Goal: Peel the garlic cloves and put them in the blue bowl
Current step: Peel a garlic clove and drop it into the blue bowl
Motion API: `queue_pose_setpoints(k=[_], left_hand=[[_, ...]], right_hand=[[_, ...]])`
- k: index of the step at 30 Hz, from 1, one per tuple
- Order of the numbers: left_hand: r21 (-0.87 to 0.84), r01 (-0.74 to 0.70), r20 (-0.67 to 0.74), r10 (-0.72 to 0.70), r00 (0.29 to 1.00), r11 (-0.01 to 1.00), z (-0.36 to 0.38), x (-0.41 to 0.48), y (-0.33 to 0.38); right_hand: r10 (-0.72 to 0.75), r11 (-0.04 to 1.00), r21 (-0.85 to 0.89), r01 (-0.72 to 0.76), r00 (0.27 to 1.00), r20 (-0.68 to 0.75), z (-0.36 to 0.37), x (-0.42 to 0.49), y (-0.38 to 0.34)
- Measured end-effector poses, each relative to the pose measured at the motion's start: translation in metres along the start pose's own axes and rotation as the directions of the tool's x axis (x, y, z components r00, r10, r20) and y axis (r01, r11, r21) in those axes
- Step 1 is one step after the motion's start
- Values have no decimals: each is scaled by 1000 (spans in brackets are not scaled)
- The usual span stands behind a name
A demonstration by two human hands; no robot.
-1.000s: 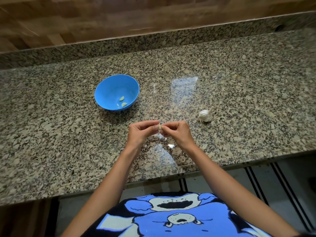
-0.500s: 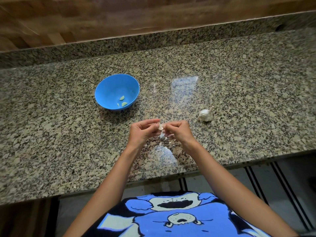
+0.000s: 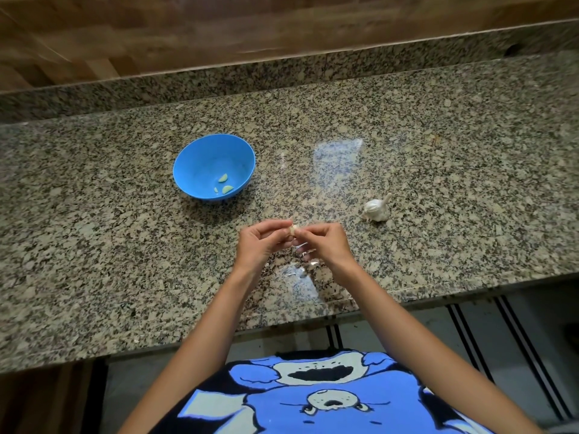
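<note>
A small pale garlic clove (image 3: 294, 229) is pinched between the fingertips of my left hand (image 3: 261, 244) and my right hand (image 3: 326, 242), held just above the granite counter. The blue bowl (image 3: 200, 158) stands to the upper left of my hands with a few peeled cloves (image 3: 225, 184) at its bottom. A white garlic bulb (image 3: 376, 208) lies on the counter to the right of my hands. Bits of papery skin (image 3: 302, 270) lie on the counter under and just behind my hands.
The granite counter (image 3: 438, 183) runs the full width, with a low granite backsplash and wood-look wall behind. Its front edge (image 3: 407, 292) is close below my wrists. A striped floor mat (image 3: 488, 333) shows under the edge.
Both hands stayed together around the clove and shifted very slightly; the fingers worked at its skin. Bowl and bulb have not moved.
</note>
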State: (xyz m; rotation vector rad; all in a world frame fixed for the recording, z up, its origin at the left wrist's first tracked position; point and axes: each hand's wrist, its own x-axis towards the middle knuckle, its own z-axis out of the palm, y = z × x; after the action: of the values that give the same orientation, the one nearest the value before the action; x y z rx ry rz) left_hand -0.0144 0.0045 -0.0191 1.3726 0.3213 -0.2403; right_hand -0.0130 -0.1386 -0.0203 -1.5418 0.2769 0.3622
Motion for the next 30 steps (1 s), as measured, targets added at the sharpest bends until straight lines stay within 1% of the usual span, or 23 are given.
queue_pose_setpoints(k=[2, 4, 7, 9, 10, 12, 13, 14, 15, 16, 17, 18, 19, 20, 21, 22, 23, 24, 25, 26, 27, 28, 30], left_hand=[[-15, 3, 10, -3, 1000, 1000, 0, -1, -2], [5, -16, 11, 16, 1000, 1000, 1, -2, -3], [25, -53, -10, 54, 999, 998, 0, -2, -3], [7, -68, -21, 68, 997, 998, -1, -3, -3], [-27, -55, -35, 54, 998, 998, -3, -2, -3], [-96, -15, -100, 5, 995, 995, -10, 1, -2], [-75, -15, -150, 4, 989, 997, -17, 4, -3], [23, -25, -206, 29, 978, 999, -24, 8, -3], [200, -33, -251, 83, 964, 979, -33, 13, -4], [405, -32, -261, 149, 954, 914, -42, 17, -5], [587, -18, -241, 196, 950, 809, -49, 19, -6], [714, -18, -204, 233, 951, 700, -53, 19, -8], [792, -55, -156, 288, 945, 608, -53, 19, -12], [833, -130, -92, 365, 927, 539, -49, 19, -15], [842, -223, -11, 429, 903, 490, -40, 18, -18], [829, -311, 83, 447, 890, 465, -28, 18, -21], [812, -364, 173, 408, 896, 456, -16, 19, -26], [807, -380, 237, 342, 909, 452, -4, 20, -30], [812, -369, 270, 269, 924, 452, 4, 24, -36], [828, -361, 294, 216, 931, 428, 10, 27, -41], [847, -379, 333, 184, 925, 374, 14, 30, -46], [850, -429, 399, 160, 903, 304, 16, 31, -50], [805, -559, 548, 109, 829, 198, 21, 27, -55]], right_hand=[[3, 1000, 3, -3, 1000, 1, 0, -1, 0], [19, 1000, 23, -20, 1000, 14, 0, -3, -2], [152, 974, 163, -157, 987, 42, 1, -6, -5], [263, 922, 285, -263, 964, 40, -1, -6, -5], [298, 899, 327, -290, 954, 25, -2, -7, -5], [308, 905, 317, -283, 951, -29, -7, -7, -3], [287, 924, 280, -259, 956, -61, -10, -7, -1], [260, 941, 248, -231, 961, -91, -13, -7, 1], [242, 950, 231, -210, 963, -120, -17, -7, 2], [233, 954, 226, -198, 962, -144, -20, -7, 4], [228, 956, 222, -189, 959, -165, -22, -7, 5], [225, 959, 218, -183, 957, -185, -25, -8, 7], [221, 961, 211, -178, 954, -204, -27, -8, 9], [214, 965, 201, -170, 951, -222, -28, -10, 10], [206, 968, 189, -162, 949, -239, -30, -11, 12], [197, 972, 180, -153, 947, -255, -32, -13, 14], [189, 973, 179, -144, 944, -271, -35, -15, 16], [186, 973, 185, -136, 940, -287, -37, -18, 17], [188, 971, 198, -130, 934, -305, -39, -20, 19], [194, 968, 219, -126, 926, -323, -41, -22, 20], [201, 962, 246, -121, 920, -335, -42, -24, 21], [207, 955, 274, -114, 916, -342, -44, -25, 23], [214, 946, 309, -101, 909, -357, -47, -29, 26]])
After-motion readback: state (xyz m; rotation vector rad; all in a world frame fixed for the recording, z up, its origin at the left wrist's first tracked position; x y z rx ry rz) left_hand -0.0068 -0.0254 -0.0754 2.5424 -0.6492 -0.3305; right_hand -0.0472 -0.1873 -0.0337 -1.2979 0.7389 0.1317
